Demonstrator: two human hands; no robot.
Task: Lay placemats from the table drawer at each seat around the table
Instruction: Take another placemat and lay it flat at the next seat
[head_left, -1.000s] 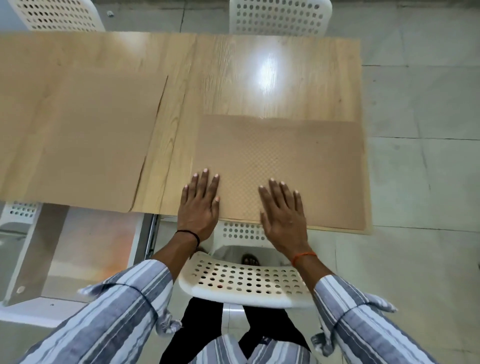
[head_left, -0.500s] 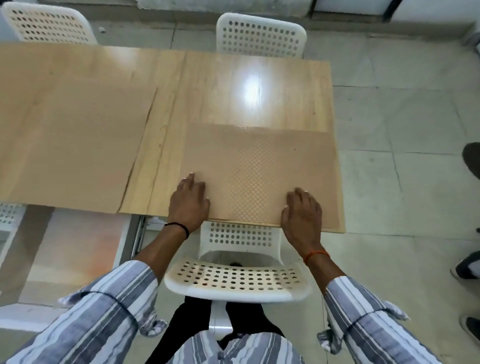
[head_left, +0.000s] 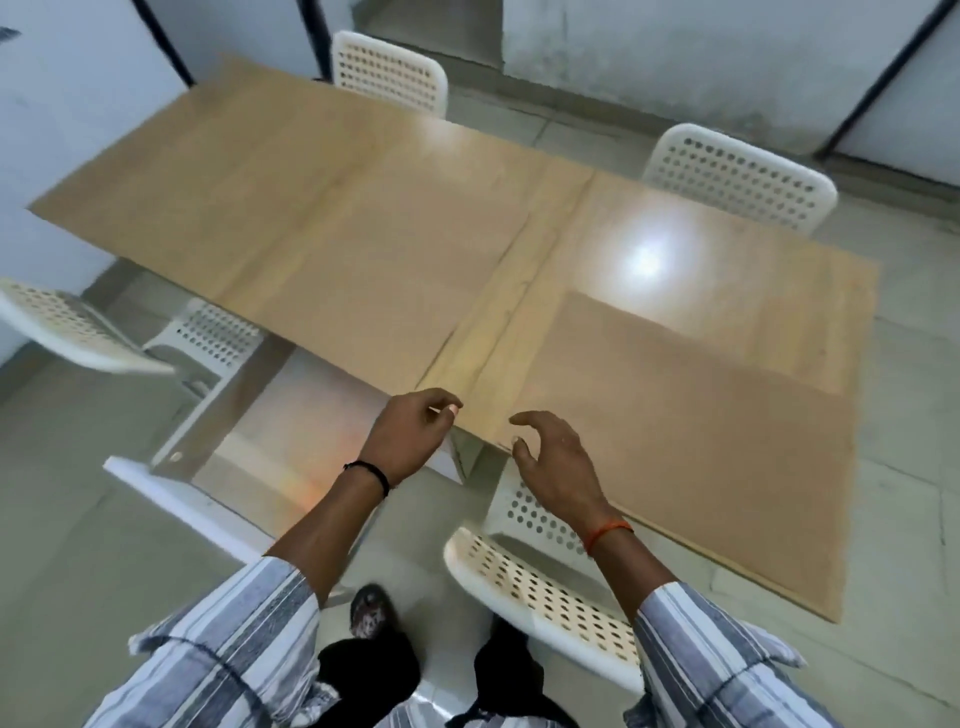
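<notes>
Two placemats (head_left: 691, 431) (head_left: 363, 270) on table (head_left: 675, 218); four white chairs (head_left: 737, 176); both hands (head_left: 410, 431) (head_left: 556, 457) empty.

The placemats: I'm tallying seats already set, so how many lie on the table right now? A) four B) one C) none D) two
D: one placemat lies at the near right seat and a second placemat at the near left seat, with bare table showing between them; both the left hand and the right hand hold nothing.

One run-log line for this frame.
left hand: empty | right hand: empty | placemats: right, left laid | far seats: none
</notes>
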